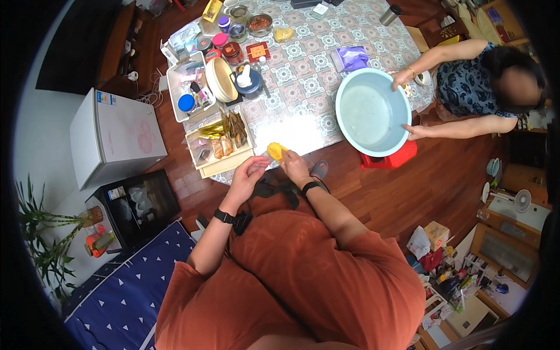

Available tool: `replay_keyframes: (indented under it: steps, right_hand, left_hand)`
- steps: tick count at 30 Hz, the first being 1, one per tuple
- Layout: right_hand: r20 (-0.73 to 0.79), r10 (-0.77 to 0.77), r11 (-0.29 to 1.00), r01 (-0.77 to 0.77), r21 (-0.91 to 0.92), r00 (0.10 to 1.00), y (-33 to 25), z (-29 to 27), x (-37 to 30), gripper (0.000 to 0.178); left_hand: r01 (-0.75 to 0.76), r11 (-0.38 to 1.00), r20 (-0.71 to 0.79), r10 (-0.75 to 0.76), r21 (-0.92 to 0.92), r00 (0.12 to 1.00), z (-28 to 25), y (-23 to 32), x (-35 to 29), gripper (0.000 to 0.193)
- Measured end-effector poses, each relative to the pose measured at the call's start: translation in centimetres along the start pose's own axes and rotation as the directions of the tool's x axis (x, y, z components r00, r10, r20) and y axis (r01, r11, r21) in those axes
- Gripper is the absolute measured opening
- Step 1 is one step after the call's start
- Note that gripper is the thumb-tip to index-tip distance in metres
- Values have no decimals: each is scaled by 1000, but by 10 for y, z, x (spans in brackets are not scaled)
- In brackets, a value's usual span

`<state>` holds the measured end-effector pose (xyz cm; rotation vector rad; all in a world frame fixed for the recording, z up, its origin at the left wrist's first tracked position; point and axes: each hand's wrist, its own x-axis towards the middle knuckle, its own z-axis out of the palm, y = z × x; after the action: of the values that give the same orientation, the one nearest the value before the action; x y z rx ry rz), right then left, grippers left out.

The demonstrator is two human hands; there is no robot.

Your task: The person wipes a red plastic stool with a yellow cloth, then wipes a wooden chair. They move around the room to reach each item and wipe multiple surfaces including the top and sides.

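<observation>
A small bright-yellow bunched thing (275, 151) is held in the fingers of my right hand (294, 166), at the near edge of the table. Whether it is cloth, sponge or something else I cannot tell. My left hand (249, 174) is just left of it, palm turned inward, fingers loosely extended with nothing in them. Both hands are beside a shiny, brightly lit patch of the patterned tablecloth (300, 87). To the right, another person's two hands grip the rim of a large pale-blue basin (364, 114), tilted so that its inside shows.
At the table's left stand a white bin (177, 87) of small goods, a tray of packaged food (220, 143), a round cream-coloured container (221, 80) and several jars. A purple pack (353, 58) lies behind the basin. Under the basin is a red stool (396, 158). A small fridge (119, 137) stands left.
</observation>
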<state>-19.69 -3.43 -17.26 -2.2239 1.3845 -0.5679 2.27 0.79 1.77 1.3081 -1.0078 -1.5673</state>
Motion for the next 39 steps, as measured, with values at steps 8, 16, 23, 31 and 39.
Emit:
replay_keyframes:
  steps: [8,16,23,31,39]
  right_hand:
    - [-333,369,867,-450,-215,868,150,-78,63,18]
    - [-370,329,921,-382,-78,868,163,-64,136,40]
    - [-74,-255,967,255,-7,964,39,20,90,31]
    - [-214,96,986,-122,-111,972,97,-4,177,15]
    - [-493,354,932,-341,120,795,175,-53,203,18]
  left_hand:
    - [58,998,-77,-57,10,995,2,-4,-11,31]
    - [88,996,-182,-82,29,980,-1,-2,-36,30]
    - [98,995,-178,-91,28,980,4,1,-26,29]
    - [107,992,-208,-92,63,974,11,8,-29,26]
    - [165,975,-258,-122,151,958,16,6,-47,24]
